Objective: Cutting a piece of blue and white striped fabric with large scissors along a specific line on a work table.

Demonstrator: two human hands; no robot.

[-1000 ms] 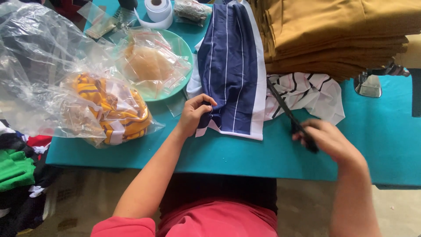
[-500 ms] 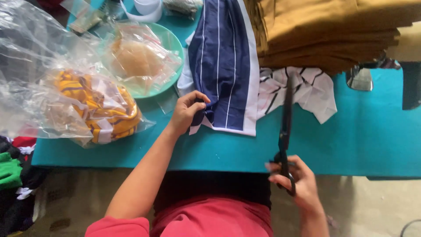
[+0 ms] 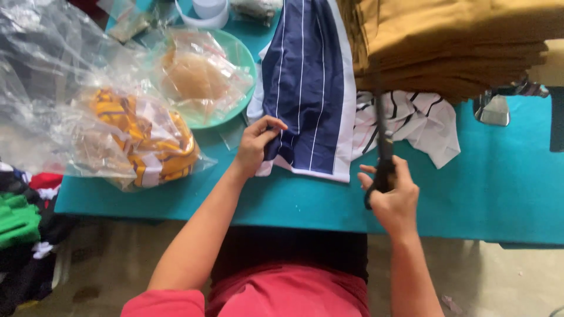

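Since half a second ago, scissors [image 3: 383,147] raised closer beside the striped cloth. Right hand [image 3: 392,196] clamped on the handles, blades pointing away. Left hand [image 3: 255,144] pinching the navy striped cloth's [image 3: 305,88] lower left edge, just left of the scissors.

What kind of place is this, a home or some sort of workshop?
Most likely a small garment workshop. A tall stack of folded mustard-brown cloth sits on the teal worktable, the right hand holds black scissors beside a navy striped garment, and bagged clothing lies nearby.
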